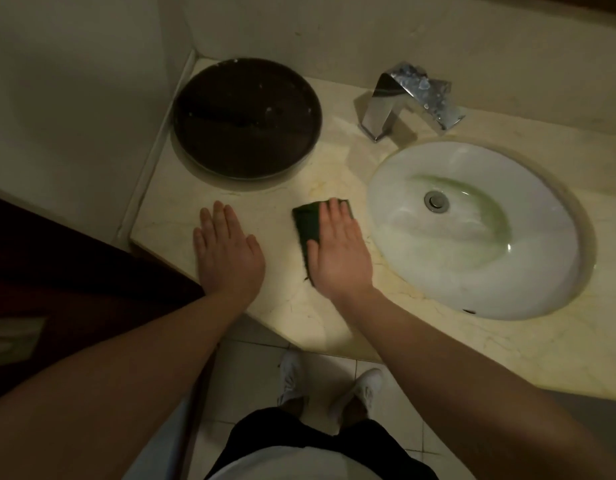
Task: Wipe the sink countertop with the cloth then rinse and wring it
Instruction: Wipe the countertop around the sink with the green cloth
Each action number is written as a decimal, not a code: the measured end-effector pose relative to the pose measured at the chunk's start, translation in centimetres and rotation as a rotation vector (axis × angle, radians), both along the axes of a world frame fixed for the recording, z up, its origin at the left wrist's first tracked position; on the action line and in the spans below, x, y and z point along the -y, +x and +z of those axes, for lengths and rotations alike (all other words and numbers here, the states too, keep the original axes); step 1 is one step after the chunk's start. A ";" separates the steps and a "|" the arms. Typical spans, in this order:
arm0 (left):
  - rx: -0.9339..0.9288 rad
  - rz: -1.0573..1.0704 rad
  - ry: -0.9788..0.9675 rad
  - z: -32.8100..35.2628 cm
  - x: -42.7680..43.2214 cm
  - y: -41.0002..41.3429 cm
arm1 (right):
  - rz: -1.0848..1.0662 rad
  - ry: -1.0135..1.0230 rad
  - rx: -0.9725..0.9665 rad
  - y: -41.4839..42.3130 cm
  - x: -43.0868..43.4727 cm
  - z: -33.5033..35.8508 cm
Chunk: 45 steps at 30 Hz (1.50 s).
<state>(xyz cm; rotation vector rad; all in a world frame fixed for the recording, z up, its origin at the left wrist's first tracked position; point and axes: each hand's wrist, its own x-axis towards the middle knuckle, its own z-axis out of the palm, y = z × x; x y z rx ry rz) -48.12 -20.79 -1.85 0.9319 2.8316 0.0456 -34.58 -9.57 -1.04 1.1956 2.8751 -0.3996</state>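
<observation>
A dark green cloth (307,221) lies flat on the beige marble countertop (181,220), just left of the white oval sink (414,275). My right hand (337,251) presses palm-down on the cloth, fingers straight and together, covering its right half. My left hand (226,251) rests flat on the bare countertop to the left of the cloth, fingers spread a little, holding nothing. The sink's metal drain (436,200) is visible in the basin.
A round dark tray (247,117) sits at the back left corner of the counter against the wall. A chrome faucet (407,98) stands behind the sink. A dark wooden door (74,271) is at the left. White shoes (330,386) stand on the tiled floor below.
</observation>
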 end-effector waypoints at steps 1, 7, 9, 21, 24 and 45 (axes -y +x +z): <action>0.001 -0.002 0.001 0.0 0.0 0.0 | -0.064 0.008 0.002 1.2 -0.3 -0.2; -0.001 -0.001 -0.016 0.1 -0.2 0.1 | -0.158 0.006 0.064 7.7 4.2 0.2; 0.005 -0.002 -0.010 0.1 -0.2 0.1 | 0.028 -0.005 0.070 6.2 6.1 0.4; -0.015 -0.013 -0.003 -0.2 0.0 -0.3 | 0.163 0.035 -0.037 -4.2 -8.3 -0.1; -0.009 -0.004 0.008 -0.4 -0.1 -0.1 | -0.033 0.060 -0.032 -4.5 -13.8 -0.2; -0.006 0.003 -0.005 -0.4 -0.5 -0.4 | -0.020 0.055 0.006 -7.0 -11.5 -0.2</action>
